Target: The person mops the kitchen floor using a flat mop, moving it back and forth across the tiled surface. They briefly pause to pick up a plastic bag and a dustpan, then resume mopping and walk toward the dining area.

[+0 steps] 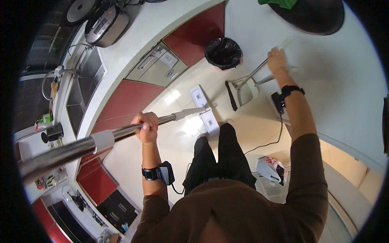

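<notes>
My left hand is closed around the metal pole of a flat mop. The pole runs from the lower left toward the mop's white flat head, which lies on the tiled floor in front of my feet. At the upper right, my right hand is at the top of a metal handle. A broom with dark bristles and a light dustpan stand together below it. Blur at the fingers leaves their hold on the handle unclear.
A bin with a black liner stands by the red cabinets. The white counter with a sink and a rice cooker curves along the left. A plastic bag lies right of my legs, near a cable.
</notes>
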`<state>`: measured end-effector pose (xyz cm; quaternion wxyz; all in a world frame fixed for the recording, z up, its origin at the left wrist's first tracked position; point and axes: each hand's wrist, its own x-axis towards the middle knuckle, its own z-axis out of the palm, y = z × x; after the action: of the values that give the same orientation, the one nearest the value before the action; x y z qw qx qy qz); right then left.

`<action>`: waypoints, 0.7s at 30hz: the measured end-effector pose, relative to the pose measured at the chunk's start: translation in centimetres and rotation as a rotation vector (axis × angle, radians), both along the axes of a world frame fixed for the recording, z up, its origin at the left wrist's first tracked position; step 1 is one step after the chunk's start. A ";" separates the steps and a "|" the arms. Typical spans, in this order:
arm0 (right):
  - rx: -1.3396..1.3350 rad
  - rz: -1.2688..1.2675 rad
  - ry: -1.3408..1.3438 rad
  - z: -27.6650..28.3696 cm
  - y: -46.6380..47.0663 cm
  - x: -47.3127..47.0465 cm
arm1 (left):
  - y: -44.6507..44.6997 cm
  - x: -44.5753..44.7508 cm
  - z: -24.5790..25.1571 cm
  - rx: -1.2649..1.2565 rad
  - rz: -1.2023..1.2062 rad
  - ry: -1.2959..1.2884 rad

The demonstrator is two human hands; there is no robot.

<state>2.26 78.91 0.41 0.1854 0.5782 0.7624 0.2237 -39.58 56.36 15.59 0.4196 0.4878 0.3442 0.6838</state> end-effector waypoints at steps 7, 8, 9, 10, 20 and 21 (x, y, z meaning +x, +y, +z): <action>-0.333 -0.043 -0.383 1.8 5.8 -0.4 | 1.0 1.9 0.3 -0.023 -0.013 -0.005; -0.371 -0.026 -0.352 2.6 5.4 -1.4 | 1.2 2.1 0.2 -0.022 -0.014 0.006; -0.427 -0.034 -0.320 3.5 4.7 -2.5 | 1.3 2.3 0.2 -0.021 -0.022 0.013; -0.362 0.051 -0.327 4.3 3.2 -3.5 | 1.4 2.4 0.1 -0.028 -0.029 0.014; -0.500 -0.148 0.182 10.2 -21.5 3.0 | -0.6 -0.5 1.3 -0.001 -0.230 0.011; -0.504 -0.214 0.246 8.9 -24.7 3.8 | -1.0 -0.8 1.5 0.004 -0.236 -0.007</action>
<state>6.10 54.24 9.34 0.2518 0.6140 0.7453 -0.0651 -40.34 55.39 17.08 0.4974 0.5235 0.2818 0.6318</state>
